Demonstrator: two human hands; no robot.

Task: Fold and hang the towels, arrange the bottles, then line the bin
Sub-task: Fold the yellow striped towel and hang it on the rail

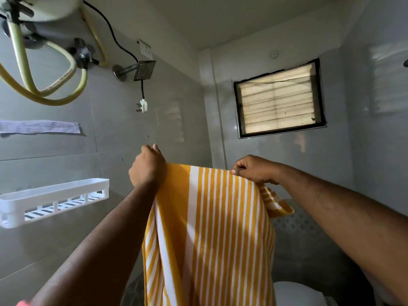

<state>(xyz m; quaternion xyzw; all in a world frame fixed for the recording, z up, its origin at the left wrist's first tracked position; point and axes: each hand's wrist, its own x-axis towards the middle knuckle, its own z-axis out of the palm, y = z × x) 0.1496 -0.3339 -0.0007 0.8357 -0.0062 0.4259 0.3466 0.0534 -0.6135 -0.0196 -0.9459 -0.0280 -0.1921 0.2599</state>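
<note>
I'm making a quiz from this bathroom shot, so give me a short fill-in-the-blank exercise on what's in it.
1. Both hands, left and right, hold the towel by its ____ edge.
2. The towel's stripes are white and ____.
3. The white shelf on the wall holds ____ bottles.
4. The plug hangs ____ the shower head.

Missing words: top; yellow; no; below

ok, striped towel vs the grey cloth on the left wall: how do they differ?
The striped towel is yellow and white; the grey cloth is plain, pale grey.
The striped towel is held up at its top edge by the left hand and right hand, hanging long; the grey cloth sits on the wall as a narrow horizontal strip, untouched.
The striped towel looks far larger in view.
Both are fabric.
</note>
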